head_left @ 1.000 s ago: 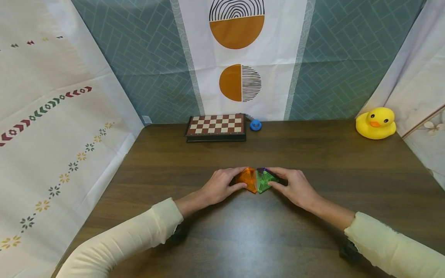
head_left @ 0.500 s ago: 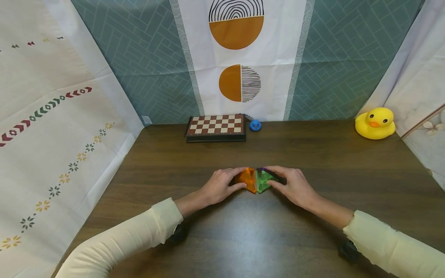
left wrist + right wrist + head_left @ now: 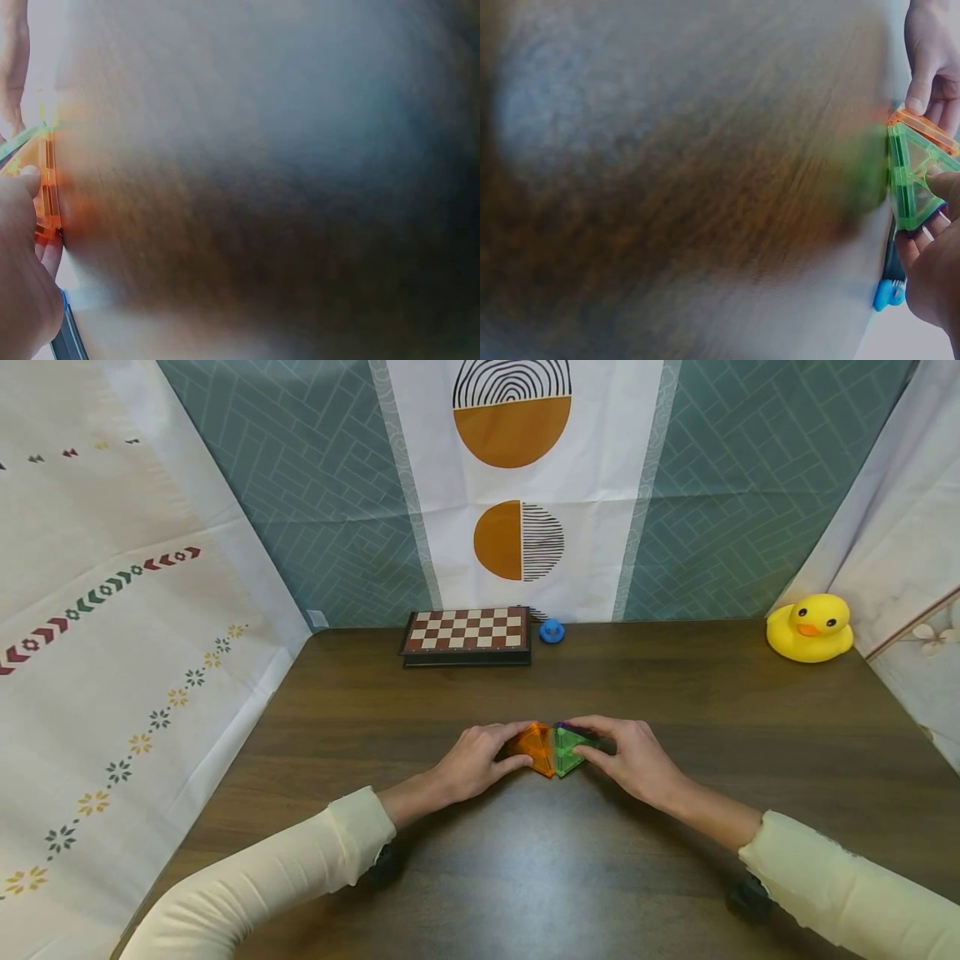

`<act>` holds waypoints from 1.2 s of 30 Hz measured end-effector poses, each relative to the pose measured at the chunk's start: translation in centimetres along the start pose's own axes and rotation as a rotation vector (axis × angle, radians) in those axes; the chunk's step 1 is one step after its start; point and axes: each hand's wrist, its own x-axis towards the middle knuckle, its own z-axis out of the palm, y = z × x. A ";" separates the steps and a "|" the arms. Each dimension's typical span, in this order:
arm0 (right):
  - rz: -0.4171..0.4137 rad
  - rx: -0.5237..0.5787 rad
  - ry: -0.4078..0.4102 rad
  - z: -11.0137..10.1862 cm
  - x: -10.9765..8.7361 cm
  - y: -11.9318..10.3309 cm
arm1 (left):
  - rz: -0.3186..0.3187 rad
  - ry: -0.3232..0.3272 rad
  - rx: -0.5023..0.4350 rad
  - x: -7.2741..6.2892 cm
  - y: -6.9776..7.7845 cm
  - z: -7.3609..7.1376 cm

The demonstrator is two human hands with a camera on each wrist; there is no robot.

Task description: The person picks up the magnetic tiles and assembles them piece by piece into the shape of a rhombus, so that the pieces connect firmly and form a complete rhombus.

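Near the middle of the table, a translucent orange triangular magnetic tile (image 3: 536, 748) leans up against a translucent green triangular magnetic tile (image 3: 567, 750), their edges meeting. My left hand (image 3: 474, 762) holds the orange tile between thumb and fingers, also visible at the left edge of the left wrist view. My right hand (image 3: 639, 766) grips the green tile, its thumb on the near face and fingers behind. A sliver of purple tile (image 3: 562, 724) shows at the back, mostly hidden by the green one and the right fingers. In the right wrist view the green tile (image 3: 904, 176) shows its ribbed edge.
A folded chessboard box (image 3: 467, 637) lies at the back of the wooden table (image 3: 495, 877). Right beside it is a small blue round object (image 3: 552, 631). A yellow rubber duck (image 3: 810, 627) sits at the back right corner. Patterned cloths hang behind and at both sides.
My right hand has shifted very slightly left, its thumb sliding a little inward and up over the green tile. The left hand and the orange tile stay where they were.
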 end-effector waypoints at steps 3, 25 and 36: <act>-0.001 -0.014 0.002 0.0 0.1 -0.1 | 0.004 0.003 0.005 0.0 -0.1 0.1; -0.022 -0.019 0.013 0.5 0.7 -0.9 | 0.004 -0.002 -0.002 -0.1 -0.2 0.2; 0.050 0.009 -0.159 0.1 0.1 0.2 | -0.013 -0.040 0.045 -0.1 0.0 0.4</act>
